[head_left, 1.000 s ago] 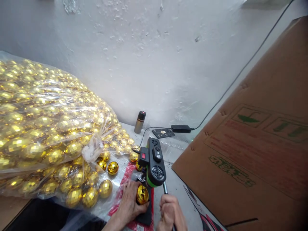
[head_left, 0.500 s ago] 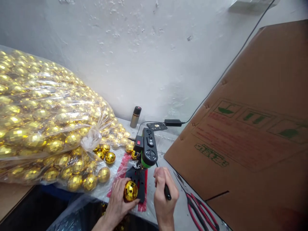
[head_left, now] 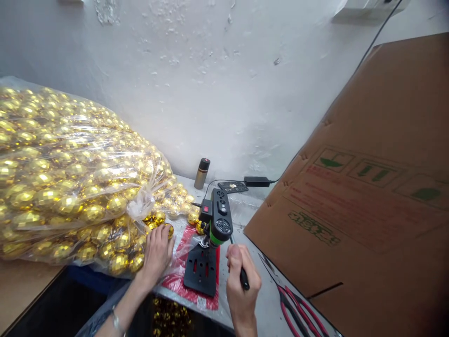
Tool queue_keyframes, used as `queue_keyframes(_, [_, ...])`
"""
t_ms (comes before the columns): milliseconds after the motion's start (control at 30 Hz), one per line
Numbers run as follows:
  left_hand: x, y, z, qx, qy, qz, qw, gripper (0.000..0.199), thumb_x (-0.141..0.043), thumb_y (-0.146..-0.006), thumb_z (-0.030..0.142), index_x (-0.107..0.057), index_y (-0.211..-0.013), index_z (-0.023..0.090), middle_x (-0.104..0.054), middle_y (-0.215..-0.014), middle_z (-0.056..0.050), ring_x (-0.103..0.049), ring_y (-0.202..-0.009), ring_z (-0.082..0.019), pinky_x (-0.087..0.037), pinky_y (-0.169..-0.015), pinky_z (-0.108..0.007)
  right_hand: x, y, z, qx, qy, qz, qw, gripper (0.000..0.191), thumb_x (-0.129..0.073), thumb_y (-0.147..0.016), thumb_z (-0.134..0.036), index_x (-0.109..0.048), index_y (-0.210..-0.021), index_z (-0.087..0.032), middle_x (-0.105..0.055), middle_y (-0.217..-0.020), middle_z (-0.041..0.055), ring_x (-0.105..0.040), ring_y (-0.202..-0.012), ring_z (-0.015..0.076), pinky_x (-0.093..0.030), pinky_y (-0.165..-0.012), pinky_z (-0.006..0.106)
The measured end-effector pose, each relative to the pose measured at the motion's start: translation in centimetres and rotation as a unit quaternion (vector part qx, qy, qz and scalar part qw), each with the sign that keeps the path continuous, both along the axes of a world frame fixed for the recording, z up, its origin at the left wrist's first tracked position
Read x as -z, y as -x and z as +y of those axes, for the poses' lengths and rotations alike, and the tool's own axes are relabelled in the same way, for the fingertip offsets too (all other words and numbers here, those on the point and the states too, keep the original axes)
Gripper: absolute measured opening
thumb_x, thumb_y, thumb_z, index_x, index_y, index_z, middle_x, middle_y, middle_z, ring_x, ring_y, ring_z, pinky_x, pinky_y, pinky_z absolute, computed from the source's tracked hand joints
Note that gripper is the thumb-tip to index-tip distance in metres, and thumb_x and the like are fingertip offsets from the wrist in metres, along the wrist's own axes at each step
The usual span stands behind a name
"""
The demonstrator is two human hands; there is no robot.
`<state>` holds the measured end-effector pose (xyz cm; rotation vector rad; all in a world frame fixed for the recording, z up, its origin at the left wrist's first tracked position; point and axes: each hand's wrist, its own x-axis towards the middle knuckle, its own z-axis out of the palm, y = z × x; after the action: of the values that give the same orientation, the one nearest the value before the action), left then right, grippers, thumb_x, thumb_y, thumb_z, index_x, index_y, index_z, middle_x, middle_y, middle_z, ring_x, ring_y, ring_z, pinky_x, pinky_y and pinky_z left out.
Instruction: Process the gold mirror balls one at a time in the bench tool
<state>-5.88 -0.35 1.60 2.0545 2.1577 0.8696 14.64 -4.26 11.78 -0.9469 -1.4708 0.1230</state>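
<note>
A small black-and-green bench drill press (head_left: 221, 220) stands on the table, and its slotted black base plate (head_left: 199, 271) carries no ball. To its right, my right hand (head_left: 242, 285) is closed around the black-handled feed lever (head_left: 244, 279). My left hand (head_left: 157, 252) lies palm down by the neck of the clear bag, fingers stretched forward. Its fingertips are at a mirrored gold ball (head_left: 169, 230) among other loose ones. What lies beneath the palm is hidden.
A big clear bag (head_left: 70, 159) full of gold balls fills the left. More gold balls (head_left: 171, 316) lie below the table edge. Red-handled scissors (head_left: 298, 309) and a cardboard box (head_left: 365, 187) are on the right. A dark-capped bottle (head_left: 201, 174) and a power adapter (head_left: 257, 181) sit behind.
My left hand has moved left from the base plate to the loose balls. The gold ball it held on the plate is gone from there. My right hand stays on the lever.
</note>
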Motion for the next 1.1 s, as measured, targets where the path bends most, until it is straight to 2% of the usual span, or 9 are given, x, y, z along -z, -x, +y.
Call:
queue_keyframes(167, [-2.2,0.8,5.3,0.010,0.138,0.019,0.990,0.031,-0.063,-0.085,0.018,-0.064,-0.115,0.012,-0.070,-0.102,-0.017,-0.068,-0.102,-0.037,-0.050,-0.095,-0.048,-0.4,0.1,-0.2,-0.005,-0.014,-0.003,1.000,0.031,-0.043,-0.103,-0.016,-0.047,-0.073,-0.022,-0.044,-0.066,-0.0038,-0.044,-0.057,0.0101,-0.038,-0.052,0.021])
queue_keyframes(333, [-2.0,0.2,5.1,0.076,0.136,-0.012,0.988,0.047,-0.063,-0.083,0.021,-0.058,-0.130,0.017,-0.062,-0.119,-0.013,-0.070,-0.103,-0.028,-0.053,-0.090,-0.037,-0.7,0.1,-0.3,-0.008,-0.013,-0.008,1.000,0.031,-0.043,-0.104,-0.017,-0.048,-0.073,-0.022,-0.045,-0.067,-0.0041,-0.044,-0.058,0.0097,-0.037,-0.054,0.021])
queue_keyframes(433, [-2.2,-0.6,3.9,0.131,0.105,-0.162,0.972,0.052,-0.061,-0.086,0.034,-0.050,-0.135,0.020,-0.062,-0.119,-0.009,-0.068,-0.103,-0.024,-0.053,-0.091,-0.035,-1.1,0.0,-0.3,-0.005,0.001,-0.014,1.000,0.032,-0.042,-0.105,-0.019,-0.047,-0.073,-0.022,-0.044,-0.066,-0.0040,-0.044,-0.059,0.0100,-0.037,-0.054,0.022])
queue_keyframes(567, [-0.7,-2.1,1.2,0.157,0.144,-0.495,0.842,0.069,-0.063,-0.083,0.057,-0.036,-0.134,0.021,-0.067,-0.097,-0.002,-0.068,-0.080,-0.019,-0.055,-0.073,-0.032,-1.8,0.0,-0.2,0.001,0.007,-0.020,1.000,0.035,-0.042,-0.106,-0.022,-0.046,-0.071,-0.022,-0.044,-0.065,-0.0042,-0.044,-0.058,0.0096,-0.037,-0.054,0.022])
queue_keyframes(667, [1.1,-3.2,-0.9,0.130,0.211,-0.601,0.760,0.073,-0.067,-0.077,0.065,-0.039,-0.130,0.024,-0.065,-0.091,0.001,-0.064,-0.067,-0.014,-0.046,-0.057,-0.023,-2.3,0.1,-0.1,0.005,-0.004,-0.019,1.000,0.036,-0.041,-0.106,-0.023,-0.043,-0.069,-0.022,-0.043,-0.063,-0.0044,-0.043,-0.056,0.0094,-0.036,-0.052,0.021])
queue_keyframes(767, [2.1,-4.0,-1.8,0.122,0.245,-0.637,0.721,0.063,-0.063,-0.080,0.066,-0.051,-0.124,0.022,-0.064,-0.085,0.002,-0.059,-0.061,-0.010,-0.037,-0.051,-0.019,-2.4,0.1,-0.1,0.006,-0.009,-0.023,1.000,0.036,-0.042,-0.105,-0.019,-0.042,-0.069,-0.023,-0.043,-0.063,-0.0046,-0.043,-0.055,0.0093,-0.036,-0.051,0.021])
queue_keyframes(833, [2.2,-4.2,-1.6,0.118,0.252,-0.618,0.735,0.065,-0.060,-0.081,0.068,-0.054,-0.126,0.021,-0.065,-0.082,0.002,-0.058,-0.057,-0.011,-0.037,-0.049,-0.020,-2.2,0.1,-0.2,0.004,-0.007,-0.026,1.000,0.034,-0.042,-0.104,-0.017,-0.042,-0.070,-0.023,-0.044,-0.064,-0.0046,-0.044,-0.056,0.0091,-0.037,-0.052,0.020])
queue_keyframes(933, [2.1,-4.6,-0.9,0.128,0.224,-0.510,0.821,0.069,-0.063,-0.077,0.068,-0.056,-0.127,0.021,-0.071,-0.088,-0.001,-0.062,-0.059,-0.015,-0.046,-0.050,-0.025,-1.9,0.0,-0.3,0.004,-0.004,-0.029,1.000,0.032,-0.043,-0.103,-0.015,-0.044,-0.072,-0.023,-0.045,-0.065,-0.0042,-0.046,-0.056,0.0094,-0.038,-0.052,0.020])
queue_keyframes(1100, [2.0,-5.4,-0.2,0.187,0.126,-0.323,0.919,0.046,-0.068,-0.078,0.044,-0.065,-0.119,0.023,-0.076,-0.116,-0.008,-0.071,-0.105,-0.028,-0.056,-0.092,-0.042,-1.6,0.0,-0.3,0.000,-0.004,-0.030,1.000,0.031,-0.043,-0.102,-0.013,-0.043,-0.073,-0.023,-0.046,-0.066,-0.0042,-0.046,-0.058,0.0095,-0.038,-0.053,0.020])
